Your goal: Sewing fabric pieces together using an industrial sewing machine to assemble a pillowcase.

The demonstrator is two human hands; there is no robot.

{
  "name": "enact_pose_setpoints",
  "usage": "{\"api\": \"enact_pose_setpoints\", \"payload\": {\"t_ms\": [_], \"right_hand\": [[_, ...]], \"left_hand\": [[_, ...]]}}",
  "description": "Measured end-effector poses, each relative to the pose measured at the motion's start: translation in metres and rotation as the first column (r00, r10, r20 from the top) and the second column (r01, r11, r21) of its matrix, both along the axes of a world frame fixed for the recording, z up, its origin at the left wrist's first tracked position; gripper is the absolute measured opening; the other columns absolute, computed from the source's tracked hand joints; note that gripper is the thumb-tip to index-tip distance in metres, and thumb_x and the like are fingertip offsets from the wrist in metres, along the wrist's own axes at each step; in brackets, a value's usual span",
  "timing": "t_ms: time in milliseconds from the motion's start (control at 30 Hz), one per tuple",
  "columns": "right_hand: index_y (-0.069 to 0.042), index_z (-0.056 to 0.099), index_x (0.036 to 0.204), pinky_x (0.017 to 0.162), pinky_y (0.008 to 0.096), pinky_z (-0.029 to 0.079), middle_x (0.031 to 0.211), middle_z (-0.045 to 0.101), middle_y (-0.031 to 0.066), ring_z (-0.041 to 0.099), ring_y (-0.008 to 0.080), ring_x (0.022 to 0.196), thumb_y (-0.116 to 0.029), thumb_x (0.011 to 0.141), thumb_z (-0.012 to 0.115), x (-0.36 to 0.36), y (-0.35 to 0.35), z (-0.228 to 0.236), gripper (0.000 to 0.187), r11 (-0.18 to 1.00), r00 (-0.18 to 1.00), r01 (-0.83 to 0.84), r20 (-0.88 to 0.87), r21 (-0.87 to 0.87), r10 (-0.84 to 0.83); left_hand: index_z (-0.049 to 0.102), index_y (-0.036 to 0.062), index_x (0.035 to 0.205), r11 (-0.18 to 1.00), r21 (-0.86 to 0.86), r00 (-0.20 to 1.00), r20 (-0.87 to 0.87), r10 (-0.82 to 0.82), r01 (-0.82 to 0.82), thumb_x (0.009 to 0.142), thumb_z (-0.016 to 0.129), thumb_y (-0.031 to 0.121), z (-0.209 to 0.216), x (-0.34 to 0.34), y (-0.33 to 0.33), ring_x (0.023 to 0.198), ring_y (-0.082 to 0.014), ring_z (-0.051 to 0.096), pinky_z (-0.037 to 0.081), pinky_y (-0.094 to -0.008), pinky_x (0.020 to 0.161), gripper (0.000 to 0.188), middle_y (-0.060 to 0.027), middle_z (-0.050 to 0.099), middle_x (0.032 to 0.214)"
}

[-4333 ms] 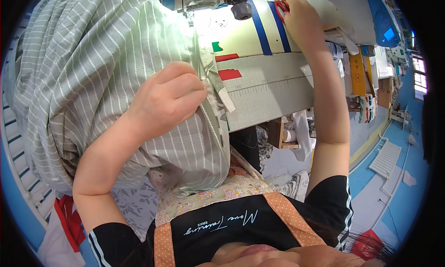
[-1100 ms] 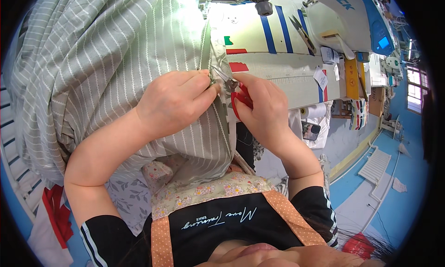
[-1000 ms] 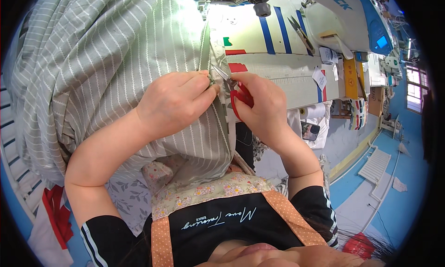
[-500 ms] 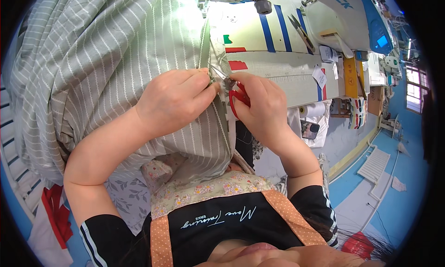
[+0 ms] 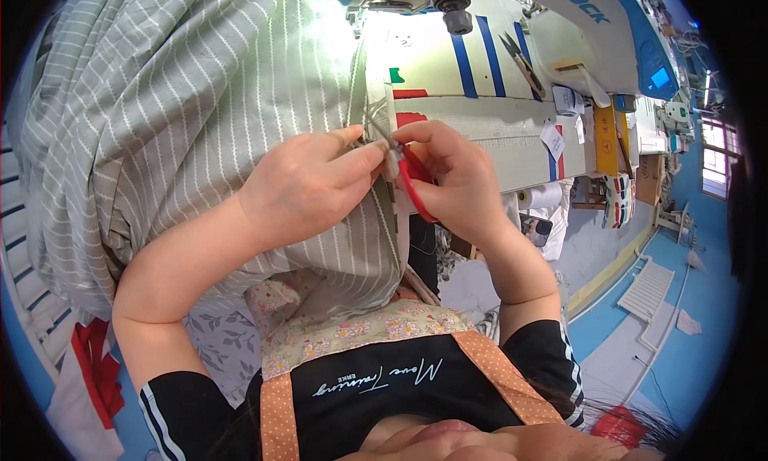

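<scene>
Grey-green striped fabric (image 5: 208, 101) covers the left of the sewing table and hangs down over my lap. My left hand (image 5: 312, 177) pinches the fabric's right edge, its thumb and forefinger close to the scissor blades. Red-handled scissors (image 5: 414, 185) sit in my right hand (image 5: 456, 173), with the thumb and fingers at the handles. Their slim metal blades point up and left along the fabric edge. Just what lies between the blades is too small to make out.
The sewing machine (image 5: 588, 29) stands at the far right, its lit needle area above the fabric edge. Thread snips (image 5: 522, 65) lie on the table by blue tape strips. A white thread cone (image 5: 542, 195) and a phone (image 5: 534, 227) sit right of my right hand.
My right hand has turned the scissors, so the red handles now reach lower and more to the right. The left fingers have shifted slightly along the fabric edge.
</scene>
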State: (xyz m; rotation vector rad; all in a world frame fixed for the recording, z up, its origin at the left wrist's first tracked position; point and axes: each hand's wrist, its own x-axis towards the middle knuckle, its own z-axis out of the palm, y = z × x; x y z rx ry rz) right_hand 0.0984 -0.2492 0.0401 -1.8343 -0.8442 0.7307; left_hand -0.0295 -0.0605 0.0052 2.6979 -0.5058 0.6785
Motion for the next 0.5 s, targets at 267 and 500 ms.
{"api": "enact_pose_setpoints", "payload": {"t_ms": [267,500], "right_hand": [[-0.005,0.069,0.115,0.070,0.0286,0.052,0.094,0.067,0.0066,0.064,0.0179,0.080,0.005,0.079,0.075,0.041,-0.015,0.001,0.038,0.992,0.831,-0.118,0.543,-0.041,0.122],[-0.008,0.070,0.117,0.076,0.0385,0.053,0.098,0.064,0.0089,0.063,0.0293,0.088,0.004,0.075,0.073,0.051,-0.017,-0.001,0.044,0.974,0.604,-0.191,0.767,-0.124,0.217]], "left_hand": [[0.071,0.0035,0.105,1.000,0.029,1.000,-0.016,0.007,-0.006,0.080,0.072,0.011,0.008,0.000,-0.001,0.103,-0.0257,0.071,0.059,-0.0333,0.072,0.026,-0.0038,0.068,0.108],[0.071,0.0056,0.106,0.995,0.095,0.996,-0.082,-0.021,0.028,0.080,0.070,0.012,0.021,-0.002,-0.003,0.107,-0.0287,0.070,0.060,-0.0342,0.073,0.027,-0.0031,0.068,0.112]]}}
